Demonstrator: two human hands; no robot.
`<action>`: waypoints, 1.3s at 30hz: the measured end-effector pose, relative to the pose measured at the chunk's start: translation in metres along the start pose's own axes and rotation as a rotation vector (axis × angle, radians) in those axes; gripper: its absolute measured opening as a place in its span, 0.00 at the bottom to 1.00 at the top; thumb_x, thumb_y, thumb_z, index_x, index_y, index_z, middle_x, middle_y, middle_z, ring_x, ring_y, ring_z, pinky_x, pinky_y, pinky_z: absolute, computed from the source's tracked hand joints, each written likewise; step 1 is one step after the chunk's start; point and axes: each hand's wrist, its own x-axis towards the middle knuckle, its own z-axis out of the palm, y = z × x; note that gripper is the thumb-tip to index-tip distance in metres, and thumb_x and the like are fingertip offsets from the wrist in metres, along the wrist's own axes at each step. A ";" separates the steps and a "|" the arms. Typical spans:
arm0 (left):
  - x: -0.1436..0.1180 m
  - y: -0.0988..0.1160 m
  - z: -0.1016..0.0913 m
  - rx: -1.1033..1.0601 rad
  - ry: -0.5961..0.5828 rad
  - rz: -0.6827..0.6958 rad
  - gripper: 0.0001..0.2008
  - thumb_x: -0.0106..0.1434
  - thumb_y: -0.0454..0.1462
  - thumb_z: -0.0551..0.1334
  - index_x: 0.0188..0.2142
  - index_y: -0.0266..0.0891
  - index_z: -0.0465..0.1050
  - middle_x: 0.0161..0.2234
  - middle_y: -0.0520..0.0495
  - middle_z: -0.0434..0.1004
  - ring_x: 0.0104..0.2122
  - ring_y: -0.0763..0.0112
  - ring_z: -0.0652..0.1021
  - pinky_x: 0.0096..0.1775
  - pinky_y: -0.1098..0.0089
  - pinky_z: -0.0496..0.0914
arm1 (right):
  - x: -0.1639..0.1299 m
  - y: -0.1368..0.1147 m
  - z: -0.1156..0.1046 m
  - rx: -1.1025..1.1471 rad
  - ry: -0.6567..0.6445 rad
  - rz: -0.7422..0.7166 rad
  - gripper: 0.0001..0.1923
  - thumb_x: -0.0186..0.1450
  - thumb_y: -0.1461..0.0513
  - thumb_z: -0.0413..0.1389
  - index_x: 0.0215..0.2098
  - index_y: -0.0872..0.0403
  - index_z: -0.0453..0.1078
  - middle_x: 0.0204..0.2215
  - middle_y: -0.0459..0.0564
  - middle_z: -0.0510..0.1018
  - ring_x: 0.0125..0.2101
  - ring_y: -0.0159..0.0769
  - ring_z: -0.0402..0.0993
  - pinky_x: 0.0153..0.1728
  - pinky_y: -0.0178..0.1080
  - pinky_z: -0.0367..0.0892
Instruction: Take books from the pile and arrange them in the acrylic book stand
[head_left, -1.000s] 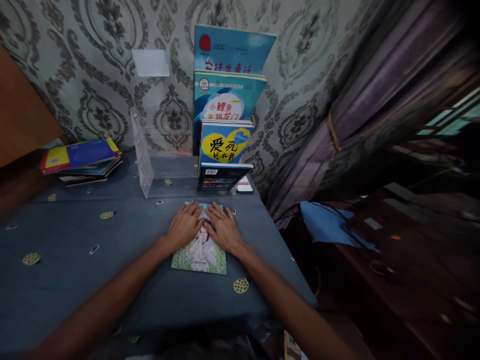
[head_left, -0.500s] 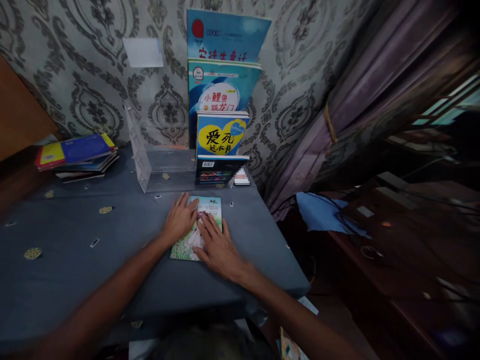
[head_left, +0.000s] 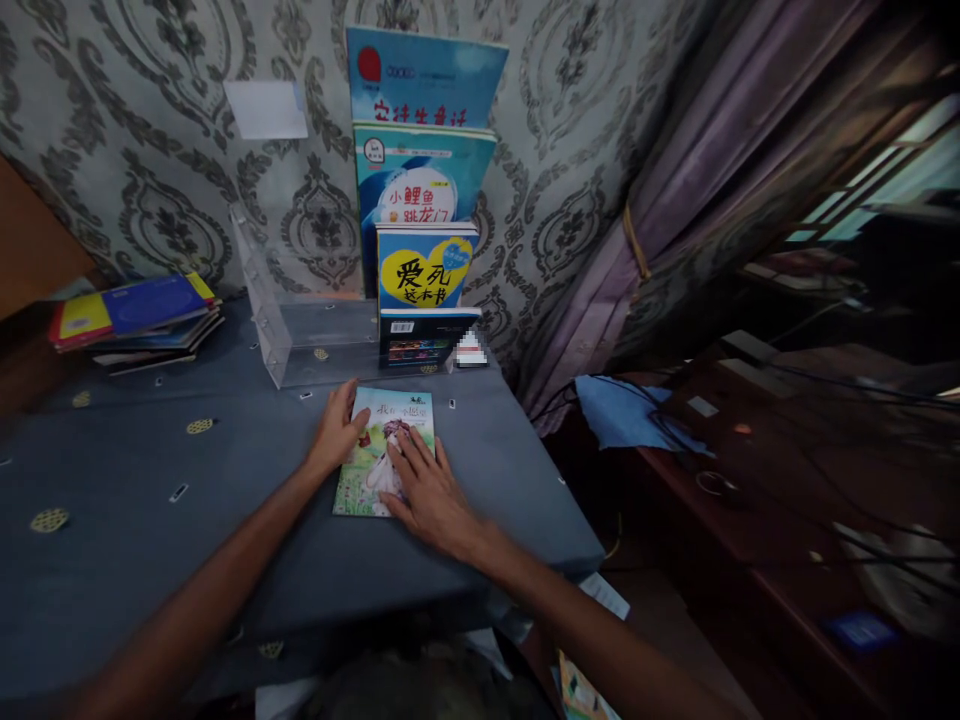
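A thin book (head_left: 365,480) with a pale green and blue cover and a drawn figure lies flat on the cloth-covered table (head_left: 247,500). My right hand (head_left: 429,492) rests palm down on the right side of its cover, fingers spread. At the book's upper left edge is my left hand (head_left: 337,430), thumb over the cover and fingers stretched along the edge; whether any fingertip goes under it cannot be seen. Behind the book stands a clear tiered rack (head_left: 276,340), holding a dark book (head_left: 424,340), a blue book with a yellow heart (head_left: 427,265) and taller blue books (head_left: 427,80).
A stack of books (head_left: 142,310) lies at the table's left. Patterned wallpaper and a tied purple curtain (head_left: 592,290) stand behind. To the right, a dark red desk (head_left: 757,540) carries cables and a blue cloth (head_left: 630,412). Papers lie below the table's front edge.
My left hand has slid left from the cover to the book's left edge, uncovering more of the title. My right hand stays on the cover. The whole view has shifted slightly.
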 end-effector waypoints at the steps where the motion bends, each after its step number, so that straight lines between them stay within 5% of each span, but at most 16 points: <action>1: 0.002 0.000 0.000 -0.131 0.023 -0.075 0.28 0.63 0.36 0.58 0.63 0.41 0.61 0.58 0.39 0.71 0.57 0.59 0.74 0.57 0.55 0.72 | 0.000 0.000 0.000 0.002 0.005 0.002 0.35 0.72 0.52 0.52 0.71 0.59 0.53 0.72 0.64 0.53 0.73 0.53 0.40 0.68 0.65 0.45; 4: 0.003 0.003 0.001 -0.513 0.095 -0.332 0.25 0.60 0.36 0.62 0.58 0.42 0.65 0.53 0.42 0.76 0.48 0.63 0.80 0.46 0.64 0.77 | 0.000 0.002 0.001 0.018 0.025 -0.005 0.35 0.72 0.52 0.53 0.71 0.59 0.52 0.71 0.64 0.54 0.73 0.52 0.41 0.68 0.65 0.45; 8: -0.004 0.014 0.007 -0.795 0.072 -0.524 0.17 0.55 0.38 0.69 0.44 0.37 0.72 0.34 0.47 0.81 0.32 0.65 0.82 0.34 0.69 0.77 | -0.001 0.005 0.002 0.062 0.038 -0.005 0.35 0.72 0.54 0.52 0.72 0.60 0.51 0.72 0.66 0.51 0.73 0.52 0.40 0.68 0.65 0.45; 17: -0.009 0.040 0.004 -0.870 0.112 -0.570 0.11 0.55 0.40 0.70 0.35 0.38 0.72 0.24 0.51 0.78 0.26 0.64 0.81 0.32 0.67 0.77 | 0.002 0.023 0.021 0.219 0.248 0.149 0.34 0.73 0.57 0.48 0.72 0.62 0.48 0.73 0.68 0.43 0.73 0.54 0.37 0.69 0.59 0.50; 21: -0.010 0.052 0.002 -0.863 0.136 -0.605 0.09 0.56 0.39 0.68 0.34 0.38 0.71 0.21 0.53 0.76 0.23 0.66 0.80 0.29 0.68 0.76 | 0.008 0.040 0.020 0.363 0.367 0.236 0.31 0.72 0.57 0.48 0.70 0.58 0.56 0.68 0.66 0.61 0.67 0.56 0.58 0.64 0.58 0.59; 25: -0.010 0.060 0.003 -0.861 0.166 -0.621 0.10 0.55 0.40 0.68 0.32 0.38 0.71 0.20 0.54 0.75 0.18 0.70 0.77 0.27 0.69 0.75 | 0.017 0.060 0.018 0.657 0.476 0.244 0.25 0.67 0.60 0.51 0.63 0.50 0.67 0.47 0.54 0.80 0.42 0.43 0.77 0.47 0.47 0.73; 29: -0.007 0.063 0.009 -0.871 0.169 -0.576 0.14 0.51 0.42 0.70 0.32 0.39 0.69 0.21 0.55 0.76 0.18 0.71 0.76 0.26 0.70 0.73 | 0.025 0.072 0.017 1.008 0.553 0.368 0.26 0.62 0.58 0.57 0.58 0.52 0.69 0.33 0.47 0.78 0.30 0.36 0.73 0.32 0.37 0.71; 33: 0.000 0.067 0.018 -0.870 0.171 -0.560 0.16 0.50 0.44 0.70 0.32 0.39 0.70 0.21 0.54 0.76 0.18 0.70 0.76 0.25 0.70 0.72 | 0.031 0.077 0.006 1.248 0.483 0.471 0.25 0.57 0.54 0.61 0.50 0.55 0.73 0.26 0.44 0.74 0.21 0.31 0.65 0.20 0.32 0.60; 39: 0.016 0.074 0.029 -0.883 0.189 -0.515 0.16 0.51 0.44 0.70 0.35 0.40 0.70 0.23 0.54 0.77 0.19 0.70 0.77 0.26 0.70 0.72 | 0.040 0.091 -0.022 1.348 0.402 0.454 0.21 0.52 0.51 0.65 0.38 0.55 0.76 0.20 0.41 0.70 0.20 0.28 0.60 0.18 0.31 0.51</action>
